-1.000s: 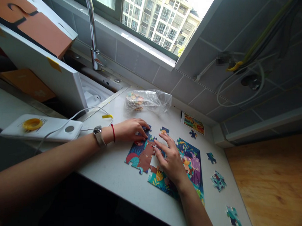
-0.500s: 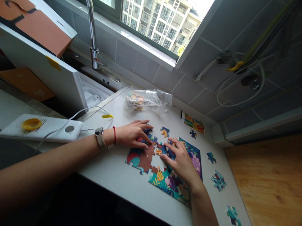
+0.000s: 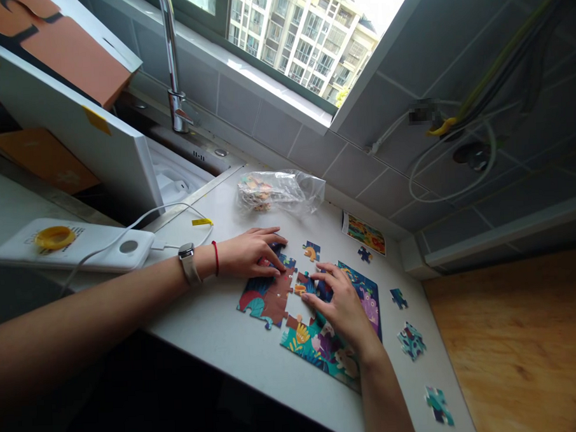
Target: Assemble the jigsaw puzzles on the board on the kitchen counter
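Head view finds the partly joined puzzle (image 3: 273, 298) on the tabletop (image 3: 211, 318), left hand (image 3: 246, 253) and right hand (image 3: 343, 308) over it, each grip apart, apparently aligning pieces, the next nudge calling for gentle pressure.

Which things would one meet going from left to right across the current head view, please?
Yellow ring, wristwatch, red bracelet, left hand, right hand, speckled loose puzzle piece, lowest loose puzzle piece.

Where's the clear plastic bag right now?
Head view: the clear plastic bag lies on the white counter, beyond both hands, below the window and right of the faucet.
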Motion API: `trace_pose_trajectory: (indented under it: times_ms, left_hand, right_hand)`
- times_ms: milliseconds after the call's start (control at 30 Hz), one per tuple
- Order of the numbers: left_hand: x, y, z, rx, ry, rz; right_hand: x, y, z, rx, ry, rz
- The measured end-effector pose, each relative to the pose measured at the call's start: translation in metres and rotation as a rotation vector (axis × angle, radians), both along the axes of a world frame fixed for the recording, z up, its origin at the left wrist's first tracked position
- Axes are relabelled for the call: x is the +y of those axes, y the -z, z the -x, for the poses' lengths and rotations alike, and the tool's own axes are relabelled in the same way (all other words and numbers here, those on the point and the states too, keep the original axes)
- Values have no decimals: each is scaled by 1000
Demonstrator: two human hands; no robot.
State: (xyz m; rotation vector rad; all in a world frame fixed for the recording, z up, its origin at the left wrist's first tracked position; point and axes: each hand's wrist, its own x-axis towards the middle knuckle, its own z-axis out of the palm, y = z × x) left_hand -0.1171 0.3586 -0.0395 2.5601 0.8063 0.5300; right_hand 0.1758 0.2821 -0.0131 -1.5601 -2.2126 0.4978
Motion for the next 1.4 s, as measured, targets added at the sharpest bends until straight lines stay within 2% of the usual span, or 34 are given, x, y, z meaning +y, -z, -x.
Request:
trace_pose_trajectory:
  times_ms: [233,400,733,933,1400]
  left_hand:
    - [5,0,4,-32,4,-36]
    - [9,-1,8,8,32,-36]
    - [10,-3,9,-38,53,-38]
    - [10,-4,8,-25,47,-31]
    - [9,-7,7,7,56,-30]
  right_hand:
    - [-3,-7,3,-55,-45,-112]
    - [-5,-10,3,-13,-84,-227]
    - [-7,-2,9,-75,-105,-105]
    - [-8,-5,10,-68,-79,-55]
    - [-11,5,24,-41,-112,-66]
